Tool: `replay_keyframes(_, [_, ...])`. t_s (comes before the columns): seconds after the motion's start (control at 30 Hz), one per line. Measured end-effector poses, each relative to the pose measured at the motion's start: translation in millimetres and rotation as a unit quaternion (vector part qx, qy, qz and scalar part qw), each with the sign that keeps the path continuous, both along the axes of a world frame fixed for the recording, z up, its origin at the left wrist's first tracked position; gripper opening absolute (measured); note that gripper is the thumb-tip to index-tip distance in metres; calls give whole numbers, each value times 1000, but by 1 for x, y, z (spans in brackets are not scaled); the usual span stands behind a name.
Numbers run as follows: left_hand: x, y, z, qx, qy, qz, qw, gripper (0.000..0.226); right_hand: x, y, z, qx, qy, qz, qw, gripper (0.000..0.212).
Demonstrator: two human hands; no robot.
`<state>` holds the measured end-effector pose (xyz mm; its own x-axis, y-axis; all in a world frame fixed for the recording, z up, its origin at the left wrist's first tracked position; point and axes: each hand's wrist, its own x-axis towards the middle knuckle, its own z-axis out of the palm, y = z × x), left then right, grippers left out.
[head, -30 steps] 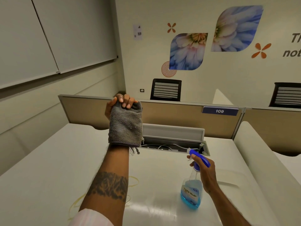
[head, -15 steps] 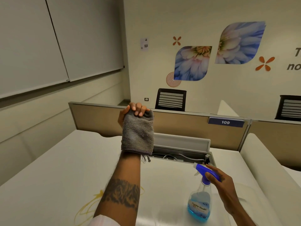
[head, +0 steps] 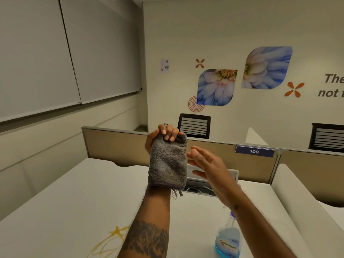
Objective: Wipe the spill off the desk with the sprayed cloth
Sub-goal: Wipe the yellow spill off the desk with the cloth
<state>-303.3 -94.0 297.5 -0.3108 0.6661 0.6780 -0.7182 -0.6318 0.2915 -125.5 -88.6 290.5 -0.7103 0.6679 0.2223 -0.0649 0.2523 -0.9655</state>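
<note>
My left hand (head: 163,135) is raised above the desk and grips the top edge of a folded grey cloth (head: 167,164), which hangs down over my wrist. Just right of the cloth, my right hand (head: 208,168) is lifted with its fingers spread and holds nothing. A yellow spill (head: 111,239) streaks the white desk (head: 74,211) at the lower left, partly hidden behind my left forearm. The spray bottle (head: 227,241) with blue liquid stands on the desk at the lower right, its head hidden behind my right forearm.
An open cable tray (head: 214,183) with wires lies at the back of the desk behind my hands. Beige partition panels (head: 115,144) close the desk at the back and right, one bearing a 109 label (head: 254,151). Black chairs (head: 194,125) stand beyond.
My right hand has let go of the spray bottle and risen beside the cloth. The bottle stays standing on the desk. The view has tilted upward.
</note>
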Motion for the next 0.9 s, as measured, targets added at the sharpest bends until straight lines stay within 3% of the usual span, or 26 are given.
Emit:
replay_keyframes(0.07, [4,-5,4,17,12,1,1000,19,-12,-12,8,-49,10,45,998,65])
replay_keyframes(0.23, [17,-20,14,9,18,29,999,22,-14,-22,16,-113,30,21,993,39])
replay_keyframes(0.37, [29,-33,12,-59,27,53,996,38,-8,-28,21,-170,40,32,984,33])
replay_keyframes(0.53, [25,-58,7,-165,106,66,978,66,2,-37,25,-239,71,89,964,26])
replay_keyframes(0.73, [35,-112,-14,-359,155,2,921,79,6,-38,26,-263,78,98,956,30])
replay_keyframes(0.9, [33,-141,-18,-441,178,105,874,56,-2,-37,12,-245,75,100,961,32])
